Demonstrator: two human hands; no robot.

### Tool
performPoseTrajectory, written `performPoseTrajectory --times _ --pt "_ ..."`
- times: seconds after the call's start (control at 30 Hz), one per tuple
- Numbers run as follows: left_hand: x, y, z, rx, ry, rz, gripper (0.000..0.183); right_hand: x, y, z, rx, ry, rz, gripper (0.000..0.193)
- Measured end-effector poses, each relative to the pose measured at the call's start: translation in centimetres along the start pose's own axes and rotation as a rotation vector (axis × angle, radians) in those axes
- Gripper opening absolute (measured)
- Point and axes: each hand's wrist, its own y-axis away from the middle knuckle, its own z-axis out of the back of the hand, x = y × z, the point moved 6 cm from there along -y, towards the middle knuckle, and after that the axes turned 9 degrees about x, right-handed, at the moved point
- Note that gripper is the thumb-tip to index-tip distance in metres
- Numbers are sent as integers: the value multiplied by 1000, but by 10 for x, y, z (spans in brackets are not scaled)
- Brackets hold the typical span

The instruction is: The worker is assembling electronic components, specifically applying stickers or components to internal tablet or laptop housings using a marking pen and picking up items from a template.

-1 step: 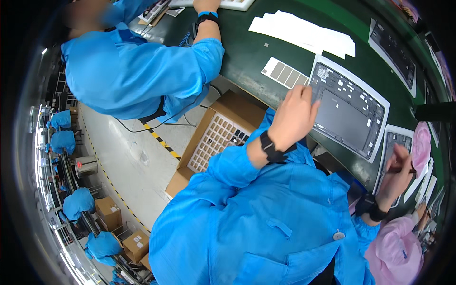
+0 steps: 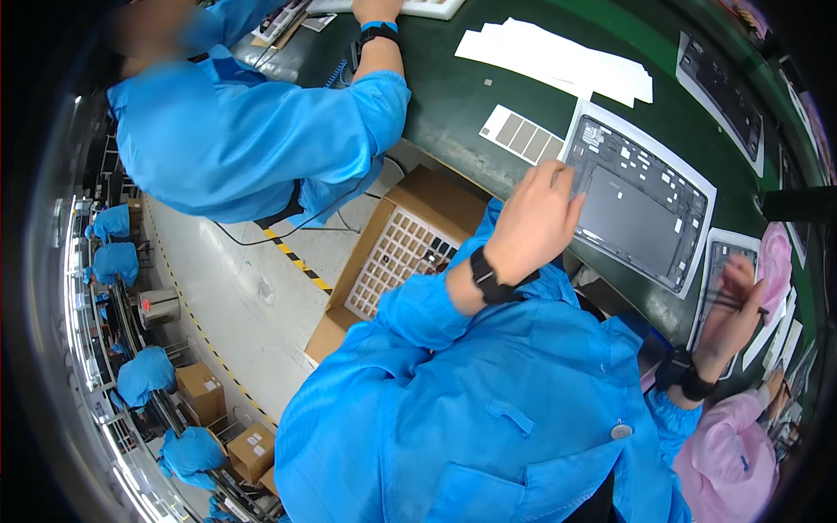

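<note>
Nearest, at 6 o'clock, a blue smock fills the view. The dark green worktop (image 2: 453, 105) curves beyond, an open cardboard box (image 2: 397, 253) on the floor below it. The left hand (image 2: 536, 218) rests flat, fingers spread, on the dark grey open device shell (image 2: 641, 205) at 2 o'clock. The right hand (image 2: 728, 309), at 3 o'clock, pinches thin black tweezers (image 2: 732, 301).

L hand (image 2: 534, 222) rests on grey tablet shell (image 2: 641, 205); R hand (image 2: 731, 314) grips tweezers (image 2: 732, 302).

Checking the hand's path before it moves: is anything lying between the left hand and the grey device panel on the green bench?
Nothing visible does. The left hand already rests its fingers on the near left edge of the grey device panel. The grey sticker sheet lies off to the side.
</note>
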Motion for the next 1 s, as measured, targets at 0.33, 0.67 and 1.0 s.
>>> performPoseTrajectory --times 0.33,0.67,1.0 --pt "70 8 15 83 -303 -145 41 -72 -42 -213 638 -70 -514 35" --pt "77 10 12 -63 -255 -174 31 -108 -10 -301 648 207 -127 24" --pt "83 10 14 -118 -191 -205 22 -105 0 -312 691 407 -44 26"
